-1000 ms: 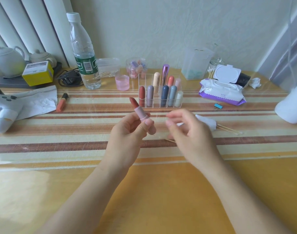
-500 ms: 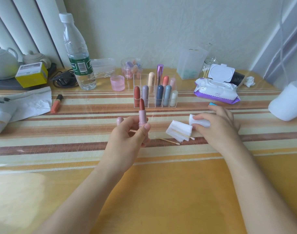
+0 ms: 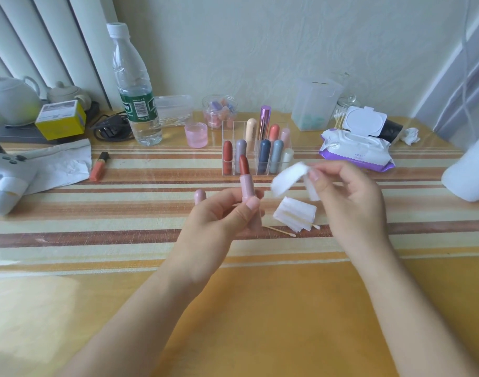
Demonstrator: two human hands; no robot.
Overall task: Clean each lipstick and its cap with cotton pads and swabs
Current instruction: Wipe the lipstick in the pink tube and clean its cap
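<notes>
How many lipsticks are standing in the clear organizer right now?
9. Front row, left to right: red, lilac-grey, navy, grey-blue, white. Back row: cream, metallic purple, coral, pink. One more may hide behind the held lipstick.

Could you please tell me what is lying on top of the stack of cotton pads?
A cotton swab lies across the stack of cotton pads, its tip poking past the right edge. Anything beneath the stack is hidden.

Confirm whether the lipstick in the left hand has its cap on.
No: the lipstick shows its bare red bullet; the pink cap stands apart.
</notes>
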